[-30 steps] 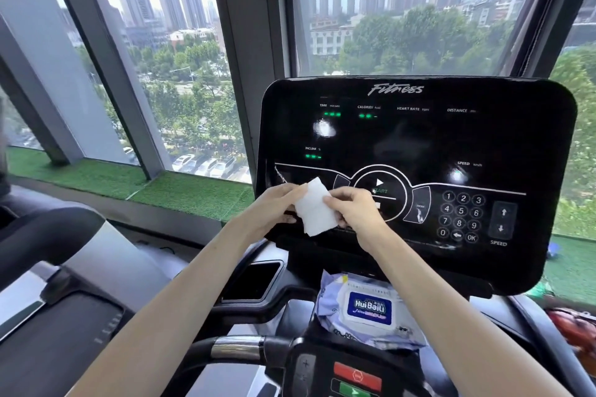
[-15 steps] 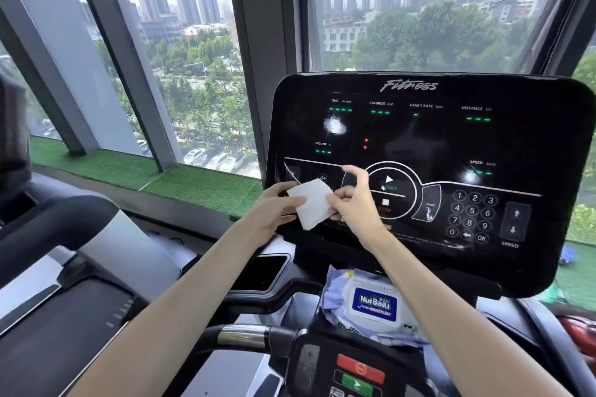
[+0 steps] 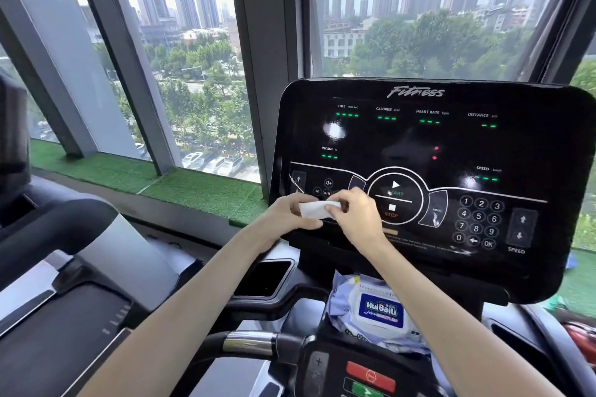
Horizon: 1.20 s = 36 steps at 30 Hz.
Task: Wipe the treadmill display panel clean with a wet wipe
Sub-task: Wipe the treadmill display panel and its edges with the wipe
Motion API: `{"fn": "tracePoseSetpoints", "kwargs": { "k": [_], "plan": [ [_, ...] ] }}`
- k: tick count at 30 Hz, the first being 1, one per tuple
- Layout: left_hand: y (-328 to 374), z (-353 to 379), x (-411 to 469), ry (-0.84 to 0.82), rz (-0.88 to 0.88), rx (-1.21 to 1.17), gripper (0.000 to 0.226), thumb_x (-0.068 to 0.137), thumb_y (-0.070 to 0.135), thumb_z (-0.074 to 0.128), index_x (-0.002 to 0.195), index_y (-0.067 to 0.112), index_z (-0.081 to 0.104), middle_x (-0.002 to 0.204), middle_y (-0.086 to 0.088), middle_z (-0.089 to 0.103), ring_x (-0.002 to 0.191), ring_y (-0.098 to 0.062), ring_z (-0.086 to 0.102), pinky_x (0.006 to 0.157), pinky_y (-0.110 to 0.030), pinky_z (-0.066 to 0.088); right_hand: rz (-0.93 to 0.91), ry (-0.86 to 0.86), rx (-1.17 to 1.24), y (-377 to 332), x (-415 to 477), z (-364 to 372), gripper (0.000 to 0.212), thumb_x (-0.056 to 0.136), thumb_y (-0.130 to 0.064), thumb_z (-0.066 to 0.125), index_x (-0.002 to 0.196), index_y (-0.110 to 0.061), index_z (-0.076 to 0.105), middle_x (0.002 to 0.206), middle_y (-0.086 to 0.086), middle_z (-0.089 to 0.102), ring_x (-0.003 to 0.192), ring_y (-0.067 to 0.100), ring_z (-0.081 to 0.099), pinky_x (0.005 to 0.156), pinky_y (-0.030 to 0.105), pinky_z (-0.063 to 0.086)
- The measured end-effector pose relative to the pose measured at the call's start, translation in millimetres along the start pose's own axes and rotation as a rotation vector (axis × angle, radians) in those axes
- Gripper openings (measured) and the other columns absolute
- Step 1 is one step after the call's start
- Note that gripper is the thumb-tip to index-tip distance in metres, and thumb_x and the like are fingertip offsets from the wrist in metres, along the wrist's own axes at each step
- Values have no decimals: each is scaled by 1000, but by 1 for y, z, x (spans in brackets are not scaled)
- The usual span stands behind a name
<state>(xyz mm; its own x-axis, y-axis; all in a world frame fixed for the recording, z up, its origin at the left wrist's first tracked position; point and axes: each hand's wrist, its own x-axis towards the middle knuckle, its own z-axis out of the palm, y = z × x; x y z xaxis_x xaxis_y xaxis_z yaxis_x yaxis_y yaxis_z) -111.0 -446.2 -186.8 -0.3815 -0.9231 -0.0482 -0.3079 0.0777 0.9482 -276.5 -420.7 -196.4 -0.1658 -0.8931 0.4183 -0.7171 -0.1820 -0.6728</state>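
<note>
The black glossy treadmill display panel (image 3: 429, 145) fills the right half of the view, with green readouts, a round start/stop dial and a number keypad. A small white wet wipe (image 3: 314, 209), folded into a narrow strip, is held in front of the panel's lower left area. My left hand (image 3: 287, 214) grips its left end and my right hand (image 3: 353, 214) pinches its right end. Both hands hover just before the panel's bottom-left buttons; whether the wipe touches the panel is unclear.
A pack of wet wipes (image 3: 379, 316) with a blue label lies on the console tray below the panel. A red stop button (image 3: 371, 375) and a chrome-banded handlebar (image 3: 248, 343) sit near the bottom. Another treadmill (image 3: 64, 267) stands at left, windows behind.
The wipe was a wider sheet held between both hands; it is now folded down into a narrow strip. The hands stay at the panel's lower left.
</note>
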Motion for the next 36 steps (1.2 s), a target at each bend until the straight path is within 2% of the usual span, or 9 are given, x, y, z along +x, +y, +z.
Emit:
{"fn": "tracePoseSetpoints", "kwargs": {
  "k": [3,6,9,13,20,24,29,33,36],
  "plan": [
    [-4,6,6,149,54,-37,22,76,26,75,96,23,66,117,-4,48,103,-14,55,81,-20,47,86,-2,192,0,3,4,9,83,-23,66,89,-18,71,84,-3,61,79,11,57,69,22,42],
    [-7,12,7,145,27,-471,19,85,18,66,97,3,64,99,-14,65,90,-22,63,79,-32,52,233,-12,471,-5,1,5,7,85,-22,66,85,-18,71,67,-7,62,63,8,55,57,22,41],
    [-4,19,11,186,56,-596,11,87,10,64,96,4,61,94,-10,65,88,-21,64,76,-33,54,177,16,325,-5,1,8,14,87,-27,62,92,-17,70,79,-3,63,72,11,58,67,27,47],
    [15,-7,47,538,72,-147,15,84,11,63,98,14,57,96,-7,59,87,-23,60,68,-33,53,20,167,-61,3,-3,5,25,89,-30,58,111,-18,63,108,-1,53,89,14,55,74,32,49],
    [54,-29,107,852,281,368,16,88,4,48,98,7,60,101,-6,51,73,-19,49,59,-30,40,-186,184,-520,30,-26,9,48,69,-9,73,116,-9,61,124,15,56,104,29,58,84,40,52],
    [36,13,113,835,427,309,22,93,8,52,113,7,62,94,-4,53,75,-15,54,64,-26,48,-185,113,-572,39,-37,18,59,62,-7,76,120,-7,60,130,18,53,110,30,58,86,40,53],
    [-8,25,100,373,914,734,33,93,10,56,124,19,59,90,2,52,74,-9,52,63,-28,53,-244,43,-656,48,-49,19,65,69,-11,72,130,-1,51,141,18,44,123,29,49,97,39,47],
    [-18,-14,109,762,597,383,33,93,11,55,123,23,61,84,6,46,71,-12,48,66,-27,52,-256,-30,-693,52,-59,26,66,68,-17,74,128,0,53,141,17,45,124,27,50,95,38,48],
    [-39,15,90,555,742,538,31,96,18,45,120,18,64,86,4,49,77,-9,45,68,-22,48,-288,-117,-735,60,-65,34,67,67,-16,75,128,1,53,142,19,42,127,28,46,97,40,47]
  ]
}}
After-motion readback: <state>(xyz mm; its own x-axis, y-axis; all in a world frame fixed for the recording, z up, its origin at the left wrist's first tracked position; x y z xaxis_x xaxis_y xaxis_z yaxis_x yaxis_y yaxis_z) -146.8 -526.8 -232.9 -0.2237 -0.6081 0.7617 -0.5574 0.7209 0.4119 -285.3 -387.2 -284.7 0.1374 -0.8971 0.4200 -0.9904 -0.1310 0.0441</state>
